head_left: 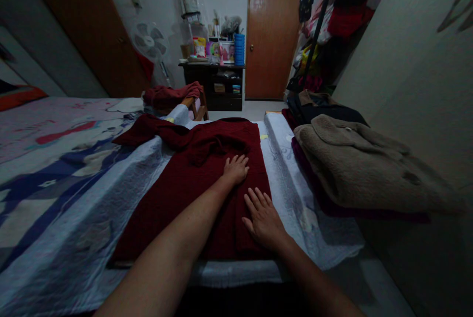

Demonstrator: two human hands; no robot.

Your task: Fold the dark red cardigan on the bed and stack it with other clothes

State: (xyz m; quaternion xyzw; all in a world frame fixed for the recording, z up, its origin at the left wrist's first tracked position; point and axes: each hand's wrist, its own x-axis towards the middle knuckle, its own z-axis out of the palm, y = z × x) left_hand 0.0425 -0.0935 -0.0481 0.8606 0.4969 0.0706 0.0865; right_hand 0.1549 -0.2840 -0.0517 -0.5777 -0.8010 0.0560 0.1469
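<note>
A dark red long-sleeved garment [173,203] lies spread over a pale quilted cover, one sleeve stretched out to the left and the right side folded inward. My left hand [236,169] rests flat on the fabric near its upper right part, fingers extended. Closer to me, my right hand [263,218] lies palm down along the folded right edge, its fingers spread. Neither hand grips the cloth. Bunched folds of the garment sit just beyond my left hand.
Folded clothes, with a brown fuzzy coat [354,164] on top, are piled at the right. A patterned bed [74,159] extends on the left. Farther back are a red cloth on a chair [172,95], a fan [151,41], a dark shelf [212,88] and a wooden door [273,36].
</note>
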